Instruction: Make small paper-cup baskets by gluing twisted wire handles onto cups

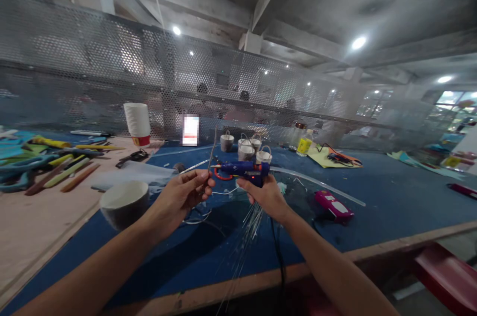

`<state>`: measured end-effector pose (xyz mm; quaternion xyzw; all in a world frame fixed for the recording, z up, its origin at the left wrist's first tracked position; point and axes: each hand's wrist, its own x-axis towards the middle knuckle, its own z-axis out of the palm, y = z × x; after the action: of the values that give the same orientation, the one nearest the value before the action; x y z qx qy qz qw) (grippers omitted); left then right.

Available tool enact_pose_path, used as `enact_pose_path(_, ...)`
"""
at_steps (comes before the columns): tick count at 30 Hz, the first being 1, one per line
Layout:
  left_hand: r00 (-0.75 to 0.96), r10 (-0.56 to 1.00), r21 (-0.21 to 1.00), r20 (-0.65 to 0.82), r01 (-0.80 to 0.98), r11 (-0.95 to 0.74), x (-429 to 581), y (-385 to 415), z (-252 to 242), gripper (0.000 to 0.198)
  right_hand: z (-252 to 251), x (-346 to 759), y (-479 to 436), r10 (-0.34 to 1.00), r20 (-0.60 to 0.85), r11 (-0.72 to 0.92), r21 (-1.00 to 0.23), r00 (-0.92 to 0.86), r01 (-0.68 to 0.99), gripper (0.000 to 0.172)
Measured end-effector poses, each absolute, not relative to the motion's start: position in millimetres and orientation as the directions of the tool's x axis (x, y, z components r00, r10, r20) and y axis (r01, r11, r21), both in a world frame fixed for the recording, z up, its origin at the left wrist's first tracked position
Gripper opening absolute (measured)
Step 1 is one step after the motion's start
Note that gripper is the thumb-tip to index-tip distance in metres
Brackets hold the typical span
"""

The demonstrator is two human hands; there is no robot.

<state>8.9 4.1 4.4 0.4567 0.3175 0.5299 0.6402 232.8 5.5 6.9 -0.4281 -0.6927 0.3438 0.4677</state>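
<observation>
My right hand (265, 196) is closed around the grip of a blue glue gun (244, 169) with an orange trigger, its nozzle pointing left. My left hand (186, 192) pinches a thin grey stick (212, 149) upright, its lower part just off the gun's nozzle. Fine glue strands (249, 224) hang below my right hand. The gun's black cord (278, 251) runs down towards the table's near edge. Both hands hover above the blue table mat (391, 197).
A grey bowl-like cup (124, 201) sits left of my left hand. Small white baskets with handles (246, 148) stand behind the gun. A pink box (333, 205) lies to the right. A stack of paper cups (137, 123), bottles (303, 142) and coloured strips (55, 164) are farther off. A perforated metal screen (112, 72) backs the table.
</observation>
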Motion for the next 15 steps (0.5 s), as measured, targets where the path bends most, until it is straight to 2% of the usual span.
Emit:
enact_pose_path(8,0.251,0.964,0.925,0.090,-0.380,0.013,8.9,4.8,2.6,0.014,5.8,230.9,5.6,0.921,0.327,0.380,-0.877,-0.212,0.295,0.034)
enact_pose_path(15,0.282,0.955,0.920,0.098,-0.391,0.021,8.5,0.7,6.7,0.011,5.6,233.7,8.7,0.911,0.375,0.412,-0.854,-0.172,0.319,0.037)
